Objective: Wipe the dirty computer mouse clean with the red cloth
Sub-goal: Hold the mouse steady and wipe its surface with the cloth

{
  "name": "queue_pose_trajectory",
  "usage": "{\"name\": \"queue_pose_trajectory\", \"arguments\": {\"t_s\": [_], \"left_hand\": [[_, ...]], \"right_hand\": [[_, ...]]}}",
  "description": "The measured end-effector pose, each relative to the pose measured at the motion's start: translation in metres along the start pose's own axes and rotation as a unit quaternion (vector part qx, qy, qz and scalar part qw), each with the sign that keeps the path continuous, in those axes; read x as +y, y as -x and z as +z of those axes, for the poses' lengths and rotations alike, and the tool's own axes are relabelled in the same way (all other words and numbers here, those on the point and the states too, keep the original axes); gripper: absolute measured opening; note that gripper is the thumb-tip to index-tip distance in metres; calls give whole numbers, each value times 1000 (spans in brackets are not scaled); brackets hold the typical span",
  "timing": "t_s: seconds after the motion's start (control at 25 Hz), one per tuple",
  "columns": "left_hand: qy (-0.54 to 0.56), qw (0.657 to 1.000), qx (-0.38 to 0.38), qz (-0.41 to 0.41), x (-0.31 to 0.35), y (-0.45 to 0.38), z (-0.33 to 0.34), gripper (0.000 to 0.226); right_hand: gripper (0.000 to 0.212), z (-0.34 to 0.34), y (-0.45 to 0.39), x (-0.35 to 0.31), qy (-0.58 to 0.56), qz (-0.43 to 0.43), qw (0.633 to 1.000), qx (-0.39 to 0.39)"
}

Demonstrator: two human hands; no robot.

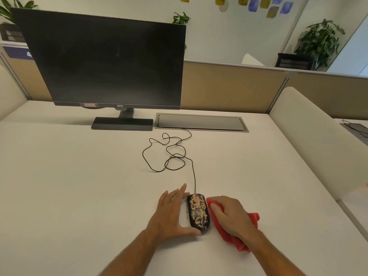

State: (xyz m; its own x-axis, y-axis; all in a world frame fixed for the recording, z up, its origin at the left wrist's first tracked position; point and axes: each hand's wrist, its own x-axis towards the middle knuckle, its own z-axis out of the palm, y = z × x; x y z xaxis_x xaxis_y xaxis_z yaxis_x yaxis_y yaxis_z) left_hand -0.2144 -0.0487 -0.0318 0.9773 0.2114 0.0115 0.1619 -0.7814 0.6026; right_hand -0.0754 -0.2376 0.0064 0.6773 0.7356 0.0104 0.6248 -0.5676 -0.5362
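Across the pale, cream-coloured surface (69, 186) stood a large black flat-screen monitor (103, 62), its screen dark, on a flat rectangular black base (122, 123). Behind it ran a tan fabric partition panel (229, 86), and beyond that a leafy green potted plant (320, 39) rose at the far right. Just right of the monitor base, a grey metal cable hatch (201, 122) was set flush into the surface. A thin black cord (169, 154) came out from the hatch's near edge, lay in loose tangled loops, and ran straight down to the front of the mouse.

Near the front edge, between the two hands, lay the black computer mouse speckled with tan grime (198, 212), flat on the surface with its cord end pointing away from the person. The left hand (171, 214) lay open, fingers straight along the mouse's left side and thumb reaching under its near end, touching it. The right hand (232, 217) had its grip closed round a crumpled red cloth (235, 239), with bunched fabric pressed just beside the mouse's right flank and the rest trailing out beneath the wrist.
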Motion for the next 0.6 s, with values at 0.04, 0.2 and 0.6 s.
{"name": "queue_pose_trajectory", "arguments": {"t_s": [0.04,0.2,0.6], "left_hand": [[1,1000,0,0,0,0,0,145],[6,1000,3,3,0,0,1,144],[2,1000,8,6,-3,-1,5,138]], "right_hand": [[30,0,0,1,-1,6,1000,3],[31,2,0,0,16,-1,1000,-8],[30,3,-8,-2,16,-8,1000,-8]]}}
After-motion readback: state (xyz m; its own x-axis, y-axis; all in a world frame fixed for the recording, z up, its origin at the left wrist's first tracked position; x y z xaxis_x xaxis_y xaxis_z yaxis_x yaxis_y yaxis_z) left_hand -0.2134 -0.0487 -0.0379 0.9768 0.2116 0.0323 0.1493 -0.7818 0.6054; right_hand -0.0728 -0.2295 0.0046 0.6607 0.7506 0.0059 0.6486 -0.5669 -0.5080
